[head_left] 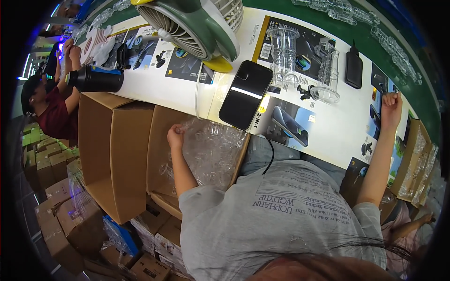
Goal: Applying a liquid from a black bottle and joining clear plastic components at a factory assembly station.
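Observation:
My left hand [176, 136] is over an open cardboard box of clear plastic parts [211, 154], its fingers curled together. Whatever they may hold is too small or too clear to make out. Out at the right end of the table, my right hand [391, 110] has its fingertips drawn together above the printed cardboard surface. Anything in that pinch cannot be made out either. Between the hands, a black smartphone [246, 95] lies face up. Two clear plastic pieces, a ribbed tube [284, 56] and a tube with a round flared base [326, 75], stand or lie beyond it.
A green and white fan [197, 33] stands at the back. A black power bank [353, 69] lies at right; a black bottle [96, 78] lies at left. More clear pieces [396, 54] line the green far edge. Another open box [415, 164] sits at right. A co-worker [54, 105] is at far left.

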`<action>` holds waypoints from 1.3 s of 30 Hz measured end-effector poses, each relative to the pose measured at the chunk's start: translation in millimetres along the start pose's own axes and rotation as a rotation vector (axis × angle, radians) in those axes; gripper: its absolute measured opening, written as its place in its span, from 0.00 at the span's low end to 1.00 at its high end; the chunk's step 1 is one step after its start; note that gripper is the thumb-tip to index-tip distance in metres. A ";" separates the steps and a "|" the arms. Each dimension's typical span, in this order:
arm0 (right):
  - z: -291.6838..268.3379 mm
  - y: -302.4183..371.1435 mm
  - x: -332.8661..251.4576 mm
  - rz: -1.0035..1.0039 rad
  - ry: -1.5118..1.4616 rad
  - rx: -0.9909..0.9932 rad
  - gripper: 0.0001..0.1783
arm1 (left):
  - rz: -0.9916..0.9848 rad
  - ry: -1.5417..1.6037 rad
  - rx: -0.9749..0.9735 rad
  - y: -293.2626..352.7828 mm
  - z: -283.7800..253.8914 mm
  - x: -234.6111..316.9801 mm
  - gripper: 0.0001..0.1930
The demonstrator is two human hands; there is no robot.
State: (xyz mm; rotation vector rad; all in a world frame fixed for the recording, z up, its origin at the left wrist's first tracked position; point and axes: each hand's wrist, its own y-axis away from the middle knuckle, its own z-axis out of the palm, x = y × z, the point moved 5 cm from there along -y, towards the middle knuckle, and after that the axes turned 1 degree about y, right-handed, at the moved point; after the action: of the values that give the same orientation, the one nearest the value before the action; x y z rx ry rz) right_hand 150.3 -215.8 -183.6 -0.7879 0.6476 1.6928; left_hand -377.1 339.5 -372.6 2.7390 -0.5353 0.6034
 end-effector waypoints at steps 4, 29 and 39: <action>-14.7 4.0 -12.5 -0.003 -0.017 -0.032 0.14 | 0.003 0.560 -0.249 8.4 -23.9 83.5 0.11; -6.3 4.3 -5.5 0.007 0.010 -0.026 0.13 | -0.141 -0.635 -0.281 -11.8 57.0 0.4 0.20; -11.1 3.0 -6.9 0.024 0.013 -0.038 0.13 | 0.129 0.183 0.138 -10.0 -28.2 -1.7 0.09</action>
State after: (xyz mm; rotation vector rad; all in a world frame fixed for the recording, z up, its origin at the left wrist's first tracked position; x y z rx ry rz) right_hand 150.6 -229.1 -185.2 -0.8213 0.6383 1.7275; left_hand -384.1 358.7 -350.8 2.7524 -0.6510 0.9459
